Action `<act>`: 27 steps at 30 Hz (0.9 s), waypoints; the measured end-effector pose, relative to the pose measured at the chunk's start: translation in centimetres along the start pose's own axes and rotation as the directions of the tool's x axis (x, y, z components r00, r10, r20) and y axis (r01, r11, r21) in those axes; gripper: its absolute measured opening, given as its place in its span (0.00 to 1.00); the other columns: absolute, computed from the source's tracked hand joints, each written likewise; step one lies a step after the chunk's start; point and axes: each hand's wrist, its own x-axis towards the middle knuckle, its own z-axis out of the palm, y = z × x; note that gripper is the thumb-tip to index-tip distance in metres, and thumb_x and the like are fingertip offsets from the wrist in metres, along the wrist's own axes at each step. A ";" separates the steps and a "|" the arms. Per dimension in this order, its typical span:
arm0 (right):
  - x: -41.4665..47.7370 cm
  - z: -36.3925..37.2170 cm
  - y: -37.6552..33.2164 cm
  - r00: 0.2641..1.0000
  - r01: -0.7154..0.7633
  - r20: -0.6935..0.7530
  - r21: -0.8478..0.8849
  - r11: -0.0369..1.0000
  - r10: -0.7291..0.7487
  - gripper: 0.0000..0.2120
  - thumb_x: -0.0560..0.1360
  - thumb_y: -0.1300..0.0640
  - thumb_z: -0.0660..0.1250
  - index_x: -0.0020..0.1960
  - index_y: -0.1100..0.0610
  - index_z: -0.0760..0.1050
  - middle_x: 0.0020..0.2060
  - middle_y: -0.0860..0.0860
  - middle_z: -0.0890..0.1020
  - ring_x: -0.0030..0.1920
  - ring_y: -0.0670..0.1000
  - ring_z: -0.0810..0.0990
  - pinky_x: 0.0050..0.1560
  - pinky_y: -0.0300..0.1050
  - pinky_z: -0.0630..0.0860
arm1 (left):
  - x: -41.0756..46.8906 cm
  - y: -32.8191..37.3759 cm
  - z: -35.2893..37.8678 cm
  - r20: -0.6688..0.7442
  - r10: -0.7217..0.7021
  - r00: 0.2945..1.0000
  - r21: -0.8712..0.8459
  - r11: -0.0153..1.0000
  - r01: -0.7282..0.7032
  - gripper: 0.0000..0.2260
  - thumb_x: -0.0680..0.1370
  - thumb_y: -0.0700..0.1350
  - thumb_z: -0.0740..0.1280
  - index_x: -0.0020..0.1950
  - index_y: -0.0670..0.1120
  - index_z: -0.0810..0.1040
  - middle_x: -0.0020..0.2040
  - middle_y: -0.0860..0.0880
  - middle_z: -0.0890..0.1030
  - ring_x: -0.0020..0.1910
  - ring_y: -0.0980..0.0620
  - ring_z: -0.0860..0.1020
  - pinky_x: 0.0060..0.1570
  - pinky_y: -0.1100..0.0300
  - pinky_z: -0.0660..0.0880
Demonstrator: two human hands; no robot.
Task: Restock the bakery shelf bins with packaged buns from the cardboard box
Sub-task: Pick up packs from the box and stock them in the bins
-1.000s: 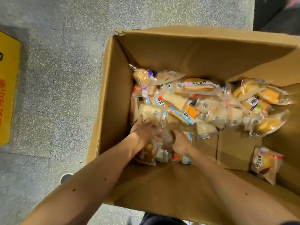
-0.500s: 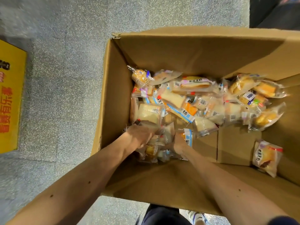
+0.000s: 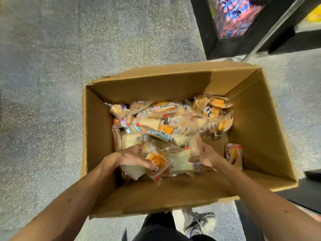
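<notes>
An open cardboard box [image 3: 97, 136] stands on the floor below me, with several clear-wrapped buns [image 3: 161, 119] heaped along its far side. Both my hands are inside, near its front wall. My left hand [image 3: 132, 157] grips a bunch of packets, among them one with orange buns [image 3: 157, 159]. My right hand [image 3: 202, 153] grips a pale bun packet [image 3: 194, 145], and a white sandwich-style packet [image 3: 180, 162] lies under it. The packets between my hands sit above the box floor. One single packet [image 3: 233, 154] lies apart at the right.
The box rests on speckled grey floor [image 3: 52, 84]. A black shelf base with a colourful panel [image 3: 234, 20] stands at the far right. My own legs and a sneaker [image 3: 201, 221] show below the box. A dark ledge [image 3: 309, 192] runs along the right.
My hands have closed on a bunch of packets and raised them off the box floor. The view has swung, so the box now sits lower and a shelf base shows at the top right.
</notes>
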 end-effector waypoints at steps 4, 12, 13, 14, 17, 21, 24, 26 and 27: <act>-4.0 -3.4 0.1 0.998 0.053 -0.043 0.105 0.993 -0.048 0.34 0.66 0.62 0.81 0.68 0.57 0.72 0.63 0.52 0.79 0.58 0.51 0.77 0.55 0.42 0.73 | -3.8 4.8 0.2 -0.016 0.124 0.992 -0.180 0.976 -0.125 0.39 0.69 0.57 0.77 0.74 0.57 0.58 0.60 0.58 0.74 0.65 0.53 0.71 0.57 0.67 0.68; -11.5 -6.7 -1.3 0.989 0.138 0.001 0.344 0.929 -0.148 0.46 0.53 0.50 0.85 0.69 0.53 0.73 0.56 0.51 0.84 0.59 0.54 0.82 0.64 0.60 0.76 | -7.1 9.5 3.8 0.052 0.251 0.967 -0.527 0.829 -0.187 0.38 0.60 0.49 0.84 0.65 0.39 0.75 0.60 0.40 0.82 0.55 0.49 0.83 0.63 0.54 0.76; -11.9 -6.9 -1.2 0.985 0.165 -0.007 0.372 0.914 -0.174 0.48 0.53 0.51 0.86 0.70 0.52 0.71 0.59 0.52 0.83 0.61 0.55 0.81 0.64 0.62 0.76 | -7.4 10.1 4.2 0.071 0.279 0.958 -0.520 0.830 -0.203 0.40 0.58 0.49 0.84 0.65 0.39 0.75 0.60 0.41 0.82 0.58 0.47 0.81 0.65 0.50 0.74; -12.3 -7.0 -1.3 0.980 0.189 -0.017 0.389 0.902 -0.198 0.52 0.53 0.51 0.86 0.73 0.50 0.68 0.62 0.52 0.81 0.63 0.56 0.79 0.63 0.63 0.76 | -7.5 10.5 4.6 0.065 0.307 0.950 -0.532 0.816 -0.227 0.40 0.58 0.50 0.85 0.66 0.39 0.75 0.60 0.42 0.83 0.59 0.46 0.81 0.65 0.49 0.74; -14.2 -6.5 -1.5 0.967 0.254 -0.076 0.403 0.879 -0.245 0.52 0.56 0.55 0.84 0.75 0.50 0.65 0.63 0.53 0.80 0.61 0.57 0.80 0.57 0.61 0.80 | -7.9 11.1 5.9 -0.001 0.311 0.950 -0.513 0.816 -0.267 0.52 0.57 0.51 0.86 0.74 0.41 0.66 0.63 0.42 0.81 0.61 0.44 0.80 0.65 0.46 0.74; -17.2 -6.2 -1.0 0.932 0.356 -0.203 0.367 0.860 -0.300 0.28 0.67 0.61 0.79 0.63 0.55 0.73 0.55 0.54 0.83 0.54 0.53 0.83 0.57 0.57 0.80 | -10.7 12.5 8.4 -0.093 0.340 0.936 -0.484 0.806 -0.341 0.44 0.56 0.50 0.85 0.66 0.44 0.71 0.55 0.44 0.84 0.54 0.46 0.84 0.54 0.50 0.79; -20.0 -6.7 -0.2 0.908 0.418 -0.202 0.392 0.820 -0.366 0.20 0.71 0.62 0.76 0.59 0.53 0.75 0.53 0.54 0.84 0.55 0.55 0.83 0.56 0.58 0.81 | -13.2 13.5 10.1 -0.097 0.373 0.923 -0.446 0.812 -0.376 0.28 0.68 0.43 0.77 0.65 0.44 0.72 0.53 0.45 0.85 0.52 0.45 0.84 0.54 0.48 0.80; -21.9 -7.5 0.4 0.899 0.439 -0.194 0.412 0.799 -0.394 0.20 0.72 0.62 0.75 0.62 0.53 0.77 0.52 0.53 0.86 0.54 0.54 0.84 0.51 0.55 0.82 | -14.7 14.7 11.1 -0.110 0.418 0.902 -0.387 0.818 -0.426 0.21 0.73 0.40 0.73 0.64 0.43 0.74 0.50 0.46 0.86 0.49 0.47 0.85 0.53 0.51 0.81; -22.9 -8.0 0.7 0.897 0.442 -0.194 0.429 0.787 -0.398 0.19 0.72 0.61 0.75 0.62 0.54 0.78 0.51 0.52 0.86 0.53 0.54 0.84 0.49 0.53 0.82 | -15.7 15.6 11.8 -0.121 0.444 0.888 -0.372 0.809 -0.455 0.16 0.75 0.39 0.71 0.61 0.43 0.75 0.46 0.47 0.87 0.45 0.50 0.85 0.48 0.54 0.82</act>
